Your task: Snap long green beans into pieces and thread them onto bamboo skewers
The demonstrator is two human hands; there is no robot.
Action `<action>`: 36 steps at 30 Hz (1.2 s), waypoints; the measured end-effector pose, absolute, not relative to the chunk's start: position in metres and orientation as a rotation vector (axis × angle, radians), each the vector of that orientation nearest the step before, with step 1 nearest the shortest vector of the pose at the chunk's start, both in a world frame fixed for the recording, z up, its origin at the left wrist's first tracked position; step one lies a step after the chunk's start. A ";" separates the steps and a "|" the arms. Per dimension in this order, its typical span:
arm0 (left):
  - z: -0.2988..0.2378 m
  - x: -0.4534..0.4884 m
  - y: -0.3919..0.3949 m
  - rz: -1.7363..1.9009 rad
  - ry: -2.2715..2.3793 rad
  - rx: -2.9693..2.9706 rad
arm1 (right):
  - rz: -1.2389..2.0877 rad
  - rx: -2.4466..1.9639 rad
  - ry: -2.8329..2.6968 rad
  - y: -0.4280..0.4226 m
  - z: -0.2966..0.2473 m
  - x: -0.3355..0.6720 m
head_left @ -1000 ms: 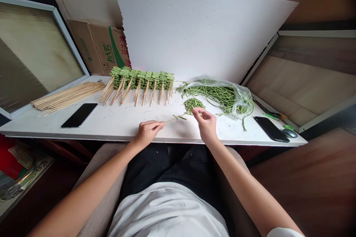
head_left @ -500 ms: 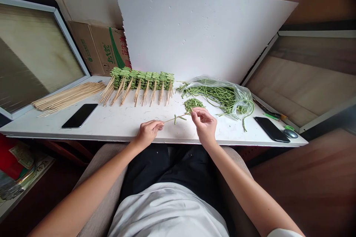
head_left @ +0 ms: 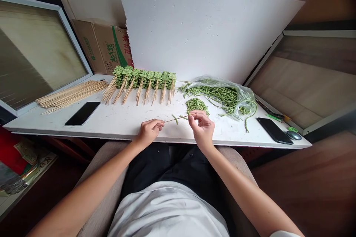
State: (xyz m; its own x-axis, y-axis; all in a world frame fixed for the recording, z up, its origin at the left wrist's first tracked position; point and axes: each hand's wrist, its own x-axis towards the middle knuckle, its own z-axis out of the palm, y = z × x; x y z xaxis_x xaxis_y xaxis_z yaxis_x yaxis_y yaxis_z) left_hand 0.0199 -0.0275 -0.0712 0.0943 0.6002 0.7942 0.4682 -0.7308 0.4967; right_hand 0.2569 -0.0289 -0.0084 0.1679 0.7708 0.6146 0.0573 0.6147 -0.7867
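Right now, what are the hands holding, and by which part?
A thin skewer: the left hand pinches it toward one end. The right hand pinches near the other end, seemingly on a bean piece.

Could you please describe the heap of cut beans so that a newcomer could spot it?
On the white tabletop, find the clear plastic bag over the long beans. The heap of cut beans lies at its near left, just beyond the right hand. Unlike the long beans and the skewered beans, its pieces are short and loose.
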 end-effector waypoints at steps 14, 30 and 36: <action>-0.067 0.022 -0.027 1.706 1.104 2.258 | 0.612 -0.809 -1.369 -0.034 -0.020 0.245; -0.067 0.025 -0.029 1.690 1.075 2.254 | 0.611 -0.802 -1.382 -0.037 -0.035 0.231; -0.067 0.026 -0.029 1.701 1.061 2.262 | 0.633 -0.777 -1.394 -0.036 -0.042 0.230</action>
State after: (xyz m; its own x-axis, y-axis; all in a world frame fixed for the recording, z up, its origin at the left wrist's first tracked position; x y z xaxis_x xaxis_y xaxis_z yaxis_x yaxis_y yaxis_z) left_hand 0.0259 -0.0287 -0.0670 0.1233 0.5908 0.7974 0.4565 -0.7472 0.4830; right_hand 0.2301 -0.0360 -0.0418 0.0888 0.7858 0.6121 0.0567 0.6095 -0.7908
